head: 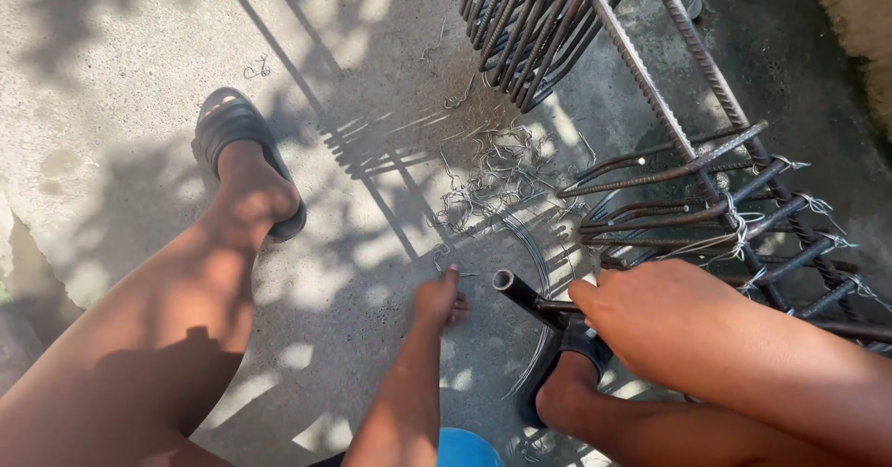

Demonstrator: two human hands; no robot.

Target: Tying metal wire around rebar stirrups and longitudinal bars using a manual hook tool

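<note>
Right hand (650, 314), nearest the camera at lower right, grips a dark metal tube (520, 292), while the left hand (439, 298) pinches a short tie wire (446, 264) off the concrete floor (121, 77) at centre. Lift one strand cleanly, since the loose wire pile (497, 174) above tangles easily, and the rebar cage (715, 207) and sandalled feet crowd the reach.

Rust-brown ribbed rebar cage (706, 197), bound with pale silvery tie wire (739, 230); grey thin wire scraps (492, 184) tangle on the pale grey concrete floor (111, 67), dappled with leaf shadow; black sandals (232, 132); dark metal pipe (525, 292); bright blue container (465, 448) at bottom edge.
</note>
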